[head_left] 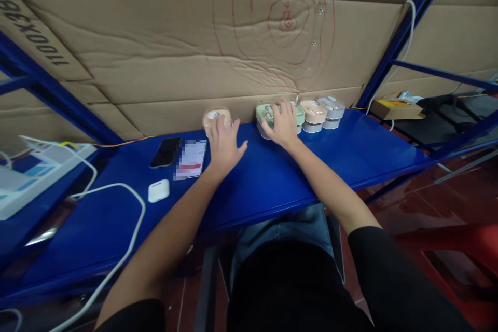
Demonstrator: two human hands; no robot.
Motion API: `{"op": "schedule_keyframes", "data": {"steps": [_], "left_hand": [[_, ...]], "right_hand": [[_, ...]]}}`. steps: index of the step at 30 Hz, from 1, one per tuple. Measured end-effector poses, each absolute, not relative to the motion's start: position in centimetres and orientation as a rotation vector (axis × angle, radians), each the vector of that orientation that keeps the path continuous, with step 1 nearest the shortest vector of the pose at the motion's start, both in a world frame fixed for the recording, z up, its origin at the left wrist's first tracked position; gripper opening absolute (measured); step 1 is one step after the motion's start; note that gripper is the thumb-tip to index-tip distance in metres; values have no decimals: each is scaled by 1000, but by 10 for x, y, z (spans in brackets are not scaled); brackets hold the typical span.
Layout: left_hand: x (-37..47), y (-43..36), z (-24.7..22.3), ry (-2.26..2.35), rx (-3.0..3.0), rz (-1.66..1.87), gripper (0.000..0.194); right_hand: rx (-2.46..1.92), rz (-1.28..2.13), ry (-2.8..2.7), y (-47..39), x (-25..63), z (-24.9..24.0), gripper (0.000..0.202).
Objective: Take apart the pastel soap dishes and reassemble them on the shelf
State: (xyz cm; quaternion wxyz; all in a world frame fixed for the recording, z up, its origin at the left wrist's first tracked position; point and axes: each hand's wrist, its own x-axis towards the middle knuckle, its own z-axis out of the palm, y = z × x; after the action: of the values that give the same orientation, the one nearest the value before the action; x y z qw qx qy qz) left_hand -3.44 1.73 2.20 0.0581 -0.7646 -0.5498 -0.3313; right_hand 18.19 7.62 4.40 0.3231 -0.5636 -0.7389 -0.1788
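Note:
My left hand lies over the front of a peach-lidded plastic box. Its fingers are spread and its thumb points out to the right; whether the fingertips press on the lid I cannot tell. Farther right, my right hand rests over two green-lidded boxes standing side by side, the left green box and the right green box. Thumb and fingers are apart across the lids, and the hand hides part of both boxes. Another peach-lidded box and a grey-lidded box continue the row.
The blue shelf also bears a dark phone, a phone with a lit, blurred screen, a white earbud case and a white cable. A cardboard wall stands behind. Blue posts rise at both sides.

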Motion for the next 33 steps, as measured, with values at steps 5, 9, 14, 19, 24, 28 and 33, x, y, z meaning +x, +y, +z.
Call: {"op": "schedule_keyframes", "data": {"steps": [5,9,14,19,24,28,33], "left_hand": [[-61,33,33,-1785,-2176,-969,84],[-70,42,28,-1815,-2185,-902,79],[-68,43,26,-1797,-2177,-920,63],[-64,42,28,-1841,-2032,-1072,69],[-70,50,21,-1912,-1988,-1078,84],[-77,56,15,-1968,-2081,-1055,81],[-76,55,13,-1931,-2096,-1083,80]], "right_hand": [[-1405,-417,-1928,68,178,46,45],[-1375,-401,-1964,66,173,44,40],[-1397,-403,-1979,63,168,43,39],[-1398,-407,-1997,63,166,41,37],[-1398,-416,-1962,65,167,40,34],[-1400,-414,-1961,66,166,39,35],[-1386,-411,-1944,67,167,39,33]]}}
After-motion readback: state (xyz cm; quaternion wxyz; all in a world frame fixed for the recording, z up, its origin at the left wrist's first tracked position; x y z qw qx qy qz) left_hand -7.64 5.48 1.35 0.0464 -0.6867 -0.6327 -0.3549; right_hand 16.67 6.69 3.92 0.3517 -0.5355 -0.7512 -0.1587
